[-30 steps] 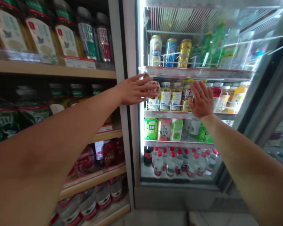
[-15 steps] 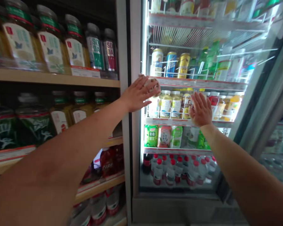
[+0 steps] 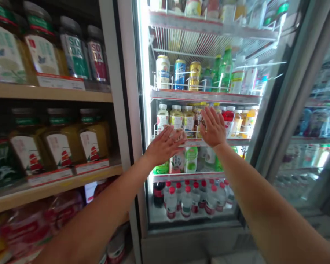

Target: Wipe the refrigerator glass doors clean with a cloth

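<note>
My left hand (image 3: pixel 161 146) is stretched toward the glass door (image 3: pixel 165 223) of a lit drinks fridge, fingers extended over a crumpled, mottled pale-brown cloth (image 3: pixel 180 136). The cloth shows past the fingertips and is partly hidden beneath them. To its right, my right hand (image 3: pixel 213 126) is raised with an open palm and fingers up, apparently flat on the glass, holding nothing. Behind the hands, bottled drinks (image 3: pixel 176 117) stand on the middle shelf and cartons (image 3: pixel 191 159) on the shelf below.
Left of the fridge, a wooden shelf (image 3: pixel 93 97) carries large bottles (image 3: pixel 41 55). A grey frame post (image 3: pixel 117 91) separates it from the fridge. Cans (image 3: pixel 179 75) stand higher inside, and red-capped bottles (image 3: pixel 186 201) at the bottom. Another glass-fronted cooler (image 3: pixel 305 143) stands at right.
My left hand has moved down with the cloth, from the upper shelf edge to below the middle bottles. My right hand stays raised before the same shelf. The view has turned right.
</note>
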`<state>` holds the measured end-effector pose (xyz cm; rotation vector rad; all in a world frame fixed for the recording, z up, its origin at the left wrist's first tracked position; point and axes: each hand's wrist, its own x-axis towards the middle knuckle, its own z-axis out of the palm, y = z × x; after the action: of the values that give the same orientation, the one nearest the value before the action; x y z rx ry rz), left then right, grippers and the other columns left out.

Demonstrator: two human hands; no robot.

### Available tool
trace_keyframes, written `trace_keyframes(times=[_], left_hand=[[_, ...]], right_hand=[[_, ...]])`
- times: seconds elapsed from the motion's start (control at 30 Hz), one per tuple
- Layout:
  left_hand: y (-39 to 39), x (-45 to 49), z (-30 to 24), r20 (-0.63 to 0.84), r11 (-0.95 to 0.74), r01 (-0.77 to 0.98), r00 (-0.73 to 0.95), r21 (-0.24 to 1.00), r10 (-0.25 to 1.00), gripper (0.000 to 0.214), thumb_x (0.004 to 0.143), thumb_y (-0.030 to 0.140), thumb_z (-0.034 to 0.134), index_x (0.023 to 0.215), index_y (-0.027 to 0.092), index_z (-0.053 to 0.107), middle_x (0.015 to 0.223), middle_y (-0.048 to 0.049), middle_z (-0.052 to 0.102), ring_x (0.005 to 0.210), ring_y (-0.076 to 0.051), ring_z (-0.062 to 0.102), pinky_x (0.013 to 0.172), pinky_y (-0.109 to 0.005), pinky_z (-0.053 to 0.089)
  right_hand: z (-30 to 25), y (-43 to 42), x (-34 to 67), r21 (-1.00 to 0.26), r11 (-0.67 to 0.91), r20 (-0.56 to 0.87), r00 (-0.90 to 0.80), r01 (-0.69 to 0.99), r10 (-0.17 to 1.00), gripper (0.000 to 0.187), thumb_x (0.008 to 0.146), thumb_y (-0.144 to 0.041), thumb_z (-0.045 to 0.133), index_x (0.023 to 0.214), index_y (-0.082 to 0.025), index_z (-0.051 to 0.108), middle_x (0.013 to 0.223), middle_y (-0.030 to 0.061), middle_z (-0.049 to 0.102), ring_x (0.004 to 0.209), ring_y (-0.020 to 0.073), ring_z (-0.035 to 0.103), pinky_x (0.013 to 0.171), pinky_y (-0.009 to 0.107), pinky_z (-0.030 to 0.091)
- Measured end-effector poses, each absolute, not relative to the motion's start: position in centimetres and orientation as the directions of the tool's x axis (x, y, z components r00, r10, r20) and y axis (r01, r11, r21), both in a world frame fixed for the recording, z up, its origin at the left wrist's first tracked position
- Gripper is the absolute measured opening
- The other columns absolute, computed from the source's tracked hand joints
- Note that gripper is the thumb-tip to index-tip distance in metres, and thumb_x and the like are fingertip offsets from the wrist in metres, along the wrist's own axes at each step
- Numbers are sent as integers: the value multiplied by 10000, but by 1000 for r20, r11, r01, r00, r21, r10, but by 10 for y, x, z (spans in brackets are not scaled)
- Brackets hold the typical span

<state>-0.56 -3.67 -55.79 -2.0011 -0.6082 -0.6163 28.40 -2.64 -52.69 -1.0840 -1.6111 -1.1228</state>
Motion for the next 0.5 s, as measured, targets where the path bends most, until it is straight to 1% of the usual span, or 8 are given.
trace_keyframes(times=[0.07, 0.17, 0.2, 0.27, 0.33, 0.37, 0.43, 0.5], left_hand=[[-34, 2, -539, 684, -447, 661, 717, -603, 138, 682, 1088, 371, 569, 1693, 385, 254, 1722, -4, 287, 1614, -322, 122, 1325, -584, 260], [-31, 19, -519, 882, -415, 824, 461, -385, 96, 713, 1091, 321, 551, 1711, 319, 200, 1738, -81, 232, 1617, -356, 20, 1300, -661, 233], [-29, 27, -518, 894, -425, 826, 441, -370, 79, 714, 1087, 323, 561, 1709, 292, 211, 1738, -100, 227, 1616, -367, -2, 1297, -668, 227], [-26, 41, -519, 812, -477, 724, 582, -498, 36, 716, 1073, 345, 600, 1697, 272, 256, 1727, -95, 267, 1620, -361, 16, 1311, -634, 215], [-21, 48, -515, 656, -512, 561, 755, -650, -6, 695, 1058, 349, 630, 1674, 283, 315, 1711, -61, 319, 1623, -333, 89, 1331, -582, 195], [-19, 49, -510, 633, -509, 539, 774, -671, -14, 670, 1061, 336, 622, 1664, 278, 339, 1708, -56, 327, 1621, -325, 119, 1335, -571, 184], [-16, 47, -494, 752, -471, 661, 659, -584, -9, 614, 1082, 299, 561, 1658, 246, 358, 1718, -82, 296, 1620, -338, 120, 1327, -596, 166], [-14, 45, -481, 900, -435, 807, 436, -399, -16, 588, 1099, 283, 496, 1664, 208, 352, 1731, -119, 248, 1622, -367, 55, 1310, -636, 157]], right_hand=[[-527, -26, 284, 217, 205, 954, -252, 955, 164, 574, 1059, -381, 373, 1605, -231, 461, 1659, 54, 420, 1576, 252, 351, 1299, 528, 314], [-527, -25, 286, 246, 196, 951, -276, 949, 141, 567, 1068, -375, 361, 1596, -202, 472, 1663, 60, 407, 1578, 245, 349, 1298, 508, 314], [-527, -24, 286, 256, 199, 950, -284, 946, 132, 568, 1069, -373, 362, 1595, -191, 472, 1665, 64, 404, 1578, 245, 349, 1299, 505, 311], [-528, -21, 287, 264, 209, 949, -292, 941, 115, 565, 1070, -375, 367, 1590, -184, 478, 1661, 70, 414, 1574, 247, 357, 1299, 505, 305], [-528, -19, 288, 266, 218, 951, -292, 939, 100, 557, 1073, -379, 373, 1582, -187, 490, 1654, 74, 429, 1570, 247, 366, 1299, 505, 300], [-528, -18, 288, 268, 222, 952, -294, 937, 90, 554, 1073, -378, 373, 1579, -187, 494, 1651, 76, 435, 1568, 247, 369, 1298, 504, 300], [-529, -17, 289, 270, 226, 952, -295, 936, 82, 554, 1071, -362, 373, 1584, -188, 486, 1656, 72, 429, 1573, 245, 360, 1299, 500, 298], [-529, -17, 288, 263, 233, 952, -291, 936, 94, 558, 1067, -353, 378, 1594, -195, 472, 1666, 64, 413, 1582, 244, 340, 1305, 503, 288]])
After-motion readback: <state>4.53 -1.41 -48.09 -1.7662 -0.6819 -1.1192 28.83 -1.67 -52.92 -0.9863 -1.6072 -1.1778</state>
